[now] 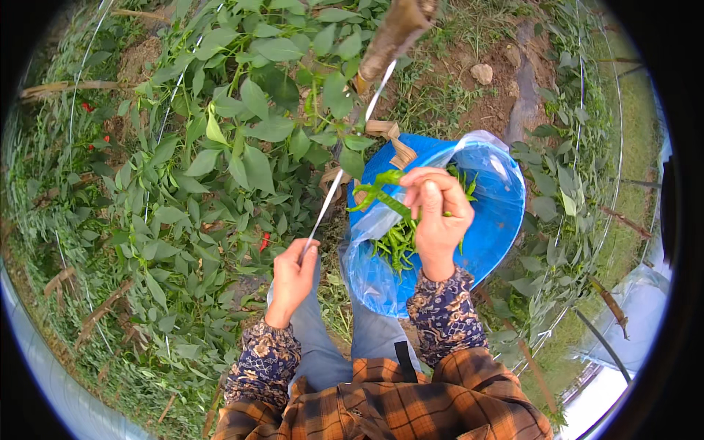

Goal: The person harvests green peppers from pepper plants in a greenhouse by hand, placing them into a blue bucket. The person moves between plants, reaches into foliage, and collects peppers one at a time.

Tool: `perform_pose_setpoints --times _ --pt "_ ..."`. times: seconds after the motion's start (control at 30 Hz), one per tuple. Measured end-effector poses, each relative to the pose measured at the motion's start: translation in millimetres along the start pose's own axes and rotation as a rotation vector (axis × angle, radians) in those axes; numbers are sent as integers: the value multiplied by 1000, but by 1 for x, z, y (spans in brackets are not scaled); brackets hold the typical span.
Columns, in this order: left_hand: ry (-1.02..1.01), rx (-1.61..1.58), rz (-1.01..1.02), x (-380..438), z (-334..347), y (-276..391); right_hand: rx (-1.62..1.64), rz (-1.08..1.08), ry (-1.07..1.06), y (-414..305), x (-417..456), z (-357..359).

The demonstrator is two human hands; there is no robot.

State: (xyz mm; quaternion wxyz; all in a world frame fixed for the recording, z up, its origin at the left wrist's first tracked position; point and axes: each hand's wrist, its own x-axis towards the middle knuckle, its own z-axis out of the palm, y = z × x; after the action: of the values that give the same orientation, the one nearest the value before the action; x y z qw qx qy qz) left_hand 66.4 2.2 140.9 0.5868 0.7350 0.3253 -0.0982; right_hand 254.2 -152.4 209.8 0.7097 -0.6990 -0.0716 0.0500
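Note:
My right hand (439,212) is closed on several green chili peppers (379,192), which stick out to its left above a blue basket (498,225). Inside the basket, a clear plastic liner (366,269) surrounds a heap of green chili peppers (397,245). To the left, my left hand (294,275) pinches a white cord (328,201) that runs up towards a wooden stake (391,41). A tan woven strap (401,148) lies over the basket's upper left rim. Leafy pepper plants (258,165) stand just beyond my left hand.
A red pepper (265,241) hangs among the leaves left of my left hand. Another row of pepper plants (544,192) grows at the right, with cords along it. A stone (482,73) lies on bare soil beyond the basket. Several wooden stakes stand among the plants.

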Motion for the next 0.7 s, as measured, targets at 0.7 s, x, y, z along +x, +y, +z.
perform_pose_setpoints --times 0.7 --pt "-254 696 242 -231 21 -155 -862 453 -352 42 -392 -190"
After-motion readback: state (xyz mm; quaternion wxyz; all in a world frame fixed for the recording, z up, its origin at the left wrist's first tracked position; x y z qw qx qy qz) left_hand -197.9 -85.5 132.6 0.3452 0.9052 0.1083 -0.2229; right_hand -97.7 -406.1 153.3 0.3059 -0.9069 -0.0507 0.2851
